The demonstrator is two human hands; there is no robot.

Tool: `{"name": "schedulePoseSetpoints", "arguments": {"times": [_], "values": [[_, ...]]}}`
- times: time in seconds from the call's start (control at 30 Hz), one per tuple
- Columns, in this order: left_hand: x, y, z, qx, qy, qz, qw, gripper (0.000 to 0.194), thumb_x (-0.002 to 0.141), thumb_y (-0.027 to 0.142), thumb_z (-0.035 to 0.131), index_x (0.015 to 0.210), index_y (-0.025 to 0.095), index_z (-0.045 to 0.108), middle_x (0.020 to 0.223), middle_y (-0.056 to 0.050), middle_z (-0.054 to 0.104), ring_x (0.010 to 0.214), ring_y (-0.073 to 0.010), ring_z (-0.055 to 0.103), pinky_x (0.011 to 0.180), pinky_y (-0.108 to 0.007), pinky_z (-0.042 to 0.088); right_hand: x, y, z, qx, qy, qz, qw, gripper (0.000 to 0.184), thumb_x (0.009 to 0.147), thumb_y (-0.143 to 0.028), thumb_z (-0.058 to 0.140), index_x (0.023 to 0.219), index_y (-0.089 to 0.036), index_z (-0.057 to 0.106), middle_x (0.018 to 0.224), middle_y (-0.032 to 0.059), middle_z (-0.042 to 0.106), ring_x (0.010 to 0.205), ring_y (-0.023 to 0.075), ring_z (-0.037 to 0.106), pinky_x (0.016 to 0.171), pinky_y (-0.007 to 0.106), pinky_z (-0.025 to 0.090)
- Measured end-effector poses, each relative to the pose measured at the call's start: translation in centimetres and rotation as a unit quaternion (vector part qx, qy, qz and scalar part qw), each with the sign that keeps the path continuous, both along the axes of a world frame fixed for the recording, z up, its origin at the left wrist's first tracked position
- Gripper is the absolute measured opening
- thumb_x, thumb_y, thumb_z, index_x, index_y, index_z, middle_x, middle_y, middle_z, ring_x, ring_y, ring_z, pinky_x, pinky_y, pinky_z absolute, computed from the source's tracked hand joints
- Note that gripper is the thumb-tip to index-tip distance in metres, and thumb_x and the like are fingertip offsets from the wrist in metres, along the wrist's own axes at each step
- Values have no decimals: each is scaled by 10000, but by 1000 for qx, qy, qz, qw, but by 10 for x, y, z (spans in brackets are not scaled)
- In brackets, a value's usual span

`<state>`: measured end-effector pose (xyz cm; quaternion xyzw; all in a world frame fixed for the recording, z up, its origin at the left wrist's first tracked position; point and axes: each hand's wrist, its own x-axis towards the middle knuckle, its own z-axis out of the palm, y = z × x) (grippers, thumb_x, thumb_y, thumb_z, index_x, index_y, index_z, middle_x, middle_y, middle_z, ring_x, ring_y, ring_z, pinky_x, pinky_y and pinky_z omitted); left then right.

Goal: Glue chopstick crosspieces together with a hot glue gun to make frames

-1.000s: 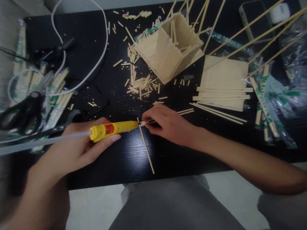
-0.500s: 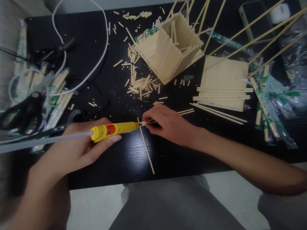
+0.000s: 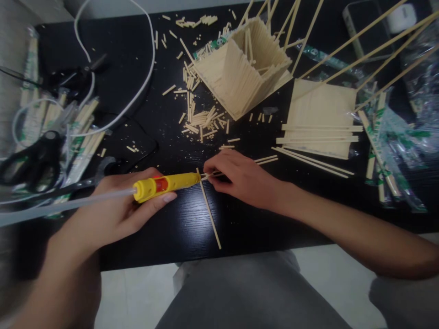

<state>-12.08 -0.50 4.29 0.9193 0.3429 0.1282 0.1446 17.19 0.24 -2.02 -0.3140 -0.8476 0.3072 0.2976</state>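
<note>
My left hand (image 3: 125, 205) is wrapped round a yellow hot glue gun (image 3: 168, 185), a pale glue stick (image 3: 85, 199) trailing out of its back end. The gun's nozzle meets the tips of thin wooden sticks (image 3: 266, 160) that my right hand (image 3: 236, 178) pinches. Those sticks pass under my right palm and come out at its far side; their middle is hidden. Beneath the nozzle a single loose stick (image 3: 211, 214) lies slanted on the black table (image 3: 154, 246). Whether glue is coming out is too small to tell.
A square stick-built box (image 3: 240, 82) stands at the back, beside cut stick pieces (image 3: 202, 119). To the right lie a flat stick panel (image 3: 320, 107) and wrapped chopsticks (image 3: 380, 151). Black scissors (image 3: 34, 160), a white cable (image 3: 151, 45) and more wrapped chopsticks (image 3: 85, 146) are at left.
The glue gun and my left hand have shifted slightly to the right, along the stick tips. My right hand has stayed in place.
</note>
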Motion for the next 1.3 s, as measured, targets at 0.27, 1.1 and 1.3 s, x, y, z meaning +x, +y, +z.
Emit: {"name": "schedulePoseSetpoints", "arguments": {"times": [0.27,1.1,1.3], "values": [[3,1,-2,5,-3,6,1000,357,1136,432,451,956,216,670,854,-3,711,651,-128,682,602,-249,508,0,-1,1,-7,-1,0,1000,127,1036,-76,575,1076,-192,606,1051,74,738,988,220,644,925,374,523],[2,1,2,-22,-8,9,1000,324,1111,418,502,941,214,687,852,-14,733,644,-138,687,604,-258,514,1,-1,2,-14,-4,-3,1000,135,1039,-81,570,1082,-204,605,1055,71,734,994,226,657,939,383,532],[1,1,3,-32,-6,17,999,308,1106,413,508,932,220,674,851,-12,734,623,-139,690,560,-251,517,1,-1,2,-11,0,-1,1000,141,1032,-72,570,1074,-204,599,1058,72,739,993,227,657,929,383,532]]}}
